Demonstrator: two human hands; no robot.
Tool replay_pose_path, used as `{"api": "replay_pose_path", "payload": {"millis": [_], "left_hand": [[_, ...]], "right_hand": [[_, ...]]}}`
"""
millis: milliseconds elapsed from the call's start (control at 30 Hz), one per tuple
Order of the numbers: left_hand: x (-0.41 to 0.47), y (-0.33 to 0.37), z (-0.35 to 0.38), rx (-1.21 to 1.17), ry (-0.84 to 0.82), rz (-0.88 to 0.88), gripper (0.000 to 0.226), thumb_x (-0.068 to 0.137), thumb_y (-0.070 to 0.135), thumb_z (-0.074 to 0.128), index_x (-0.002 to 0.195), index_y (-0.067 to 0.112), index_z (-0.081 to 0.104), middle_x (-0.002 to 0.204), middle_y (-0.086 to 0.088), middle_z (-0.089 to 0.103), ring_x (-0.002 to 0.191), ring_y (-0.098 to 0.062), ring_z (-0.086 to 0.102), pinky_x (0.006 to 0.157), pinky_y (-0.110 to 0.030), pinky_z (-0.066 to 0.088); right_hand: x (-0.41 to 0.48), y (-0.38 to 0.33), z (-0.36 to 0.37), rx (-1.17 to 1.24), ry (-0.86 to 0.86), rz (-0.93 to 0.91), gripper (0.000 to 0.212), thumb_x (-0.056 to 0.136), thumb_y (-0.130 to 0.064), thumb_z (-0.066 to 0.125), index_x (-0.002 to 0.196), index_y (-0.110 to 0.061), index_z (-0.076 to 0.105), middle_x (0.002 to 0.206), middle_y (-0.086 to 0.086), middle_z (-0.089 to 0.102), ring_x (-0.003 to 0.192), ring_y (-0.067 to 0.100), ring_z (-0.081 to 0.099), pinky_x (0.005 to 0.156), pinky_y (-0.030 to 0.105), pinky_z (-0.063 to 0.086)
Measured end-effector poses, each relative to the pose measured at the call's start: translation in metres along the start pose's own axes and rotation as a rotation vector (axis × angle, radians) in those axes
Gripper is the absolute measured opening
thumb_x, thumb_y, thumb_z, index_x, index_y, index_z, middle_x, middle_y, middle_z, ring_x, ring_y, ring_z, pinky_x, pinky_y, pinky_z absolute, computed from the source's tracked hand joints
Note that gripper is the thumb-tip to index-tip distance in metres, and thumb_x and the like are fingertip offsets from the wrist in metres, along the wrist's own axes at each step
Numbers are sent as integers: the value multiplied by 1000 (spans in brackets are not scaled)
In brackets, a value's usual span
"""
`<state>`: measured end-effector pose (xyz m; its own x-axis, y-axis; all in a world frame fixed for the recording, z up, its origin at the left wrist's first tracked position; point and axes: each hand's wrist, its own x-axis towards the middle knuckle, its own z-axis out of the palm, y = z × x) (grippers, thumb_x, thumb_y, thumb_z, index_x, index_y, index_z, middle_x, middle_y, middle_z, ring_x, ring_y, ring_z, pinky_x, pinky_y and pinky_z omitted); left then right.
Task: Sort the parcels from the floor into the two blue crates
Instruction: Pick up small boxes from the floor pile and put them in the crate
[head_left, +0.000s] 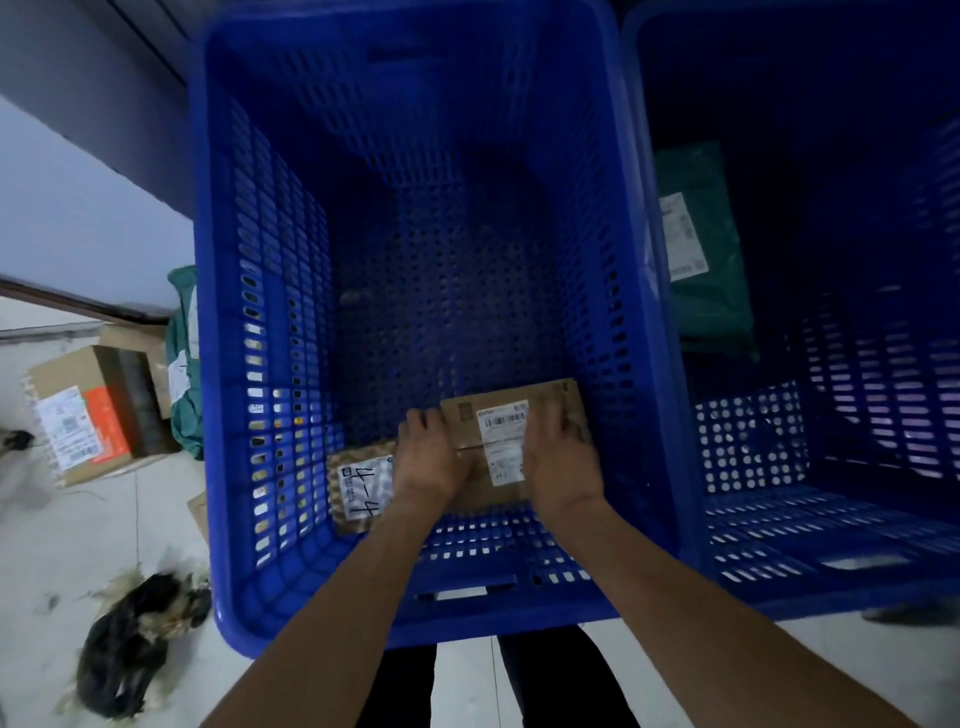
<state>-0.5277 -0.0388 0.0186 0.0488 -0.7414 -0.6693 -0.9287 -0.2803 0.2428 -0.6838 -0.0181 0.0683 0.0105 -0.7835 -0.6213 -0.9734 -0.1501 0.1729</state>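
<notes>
The cardboard parcel (498, 436) sat low in the left blue crate (208, 312), close to its near wall. The person's left hand (427, 460) was curled round its left edge and the right hand (558, 465) clasped its right side. We could not tell whether its base rested on the crate bottom or hung just above it. We took the two-sided grip as a way of keeping the box level, white label upward, between the tall walls. It lay just beside a small parcel (361, 486) marked 4-4 in the near left corner. From that we judged the boxes were being packed side by side from the near end. The right blue crate (883, 519) held a green mailer (711, 291) against its left wall, which suggested to us that boxes belonged in one crate and soft bags in the other. On the floor (104, 519) to the left lay a taped box (88, 410) and green bags (184, 364), so we reckoned the sorting was at an early stage.
</notes>
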Motion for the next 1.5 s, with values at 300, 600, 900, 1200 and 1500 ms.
{"api": "replay_pose_path", "payload": {"millis": [300,600,900,1200,1500], "left_hand": [[33,-22,4,10,-256,57,90,69,59,81,139,19,44,135,-5,59,119,-26,57,99,-40,48],[26,-34,15,298,-192,261,91,62,58,83,134,20,44,129,-3,59,116,-26,56,102,-41,41],[19,-29,11,291,-166,256,113,66,49,86,149,9,22,129,-10,59,112,-28,58,96,-38,43],[21,-30,5,321,-219,310,134,73,56,78,156,10,-16,124,-12,61,103,-28,61,89,-39,48],[23,-29,12,290,-184,290,119,83,40,75,157,14,-13,128,-15,59,105,-31,61,90,-43,49]], "right_hand": [[41,3,4,100,-164,-200,119,91,-50,69,157,-8,-20,164,28,-17,117,36,59,74,36,51],[42,-5,31,114,-203,-191,113,93,-24,70,157,-10,-22,162,28,-24,111,35,62,65,31,52],[44,-2,31,193,-239,-140,128,83,-34,82,158,-16,-21,165,21,-22,118,32,61,79,33,58],[46,-7,31,163,-217,-105,127,86,-29,80,157,-13,-23,163,24,-25,129,30,54,75,30,54],[47,-1,25,215,-250,-109,129,84,-39,80,158,-14,-23,163,23,-24,128,32,55,78,33,54]]}}
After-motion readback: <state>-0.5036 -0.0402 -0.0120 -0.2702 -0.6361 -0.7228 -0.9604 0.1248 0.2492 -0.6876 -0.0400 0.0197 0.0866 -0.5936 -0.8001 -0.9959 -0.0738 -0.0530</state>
